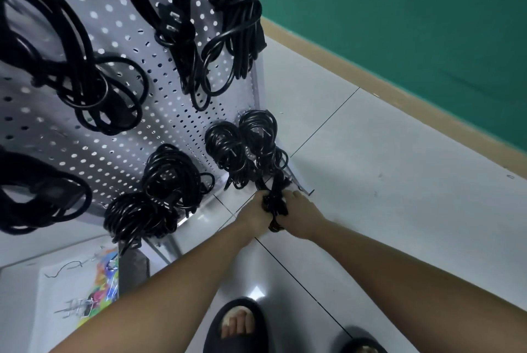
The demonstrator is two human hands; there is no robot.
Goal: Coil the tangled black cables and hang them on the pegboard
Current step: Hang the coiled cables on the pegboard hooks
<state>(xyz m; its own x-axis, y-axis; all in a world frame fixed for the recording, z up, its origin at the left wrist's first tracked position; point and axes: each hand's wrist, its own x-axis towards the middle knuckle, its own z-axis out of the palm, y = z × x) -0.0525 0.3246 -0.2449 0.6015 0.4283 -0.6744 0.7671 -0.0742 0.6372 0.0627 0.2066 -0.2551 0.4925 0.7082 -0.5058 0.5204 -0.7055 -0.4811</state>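
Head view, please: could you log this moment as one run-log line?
left hand: grips tangled black cable bundle | right hand: grips same bundle | white perforated metal pegboard: several black coils hung

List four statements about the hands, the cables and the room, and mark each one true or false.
1. The left hand and the right hand both grip one black cable bundle. True.
2. Coiled cables hang on the pegboard. True.
3. The wall is red. False: it is green.
4. The person stands barefoot. False: black slippers are on the feet.
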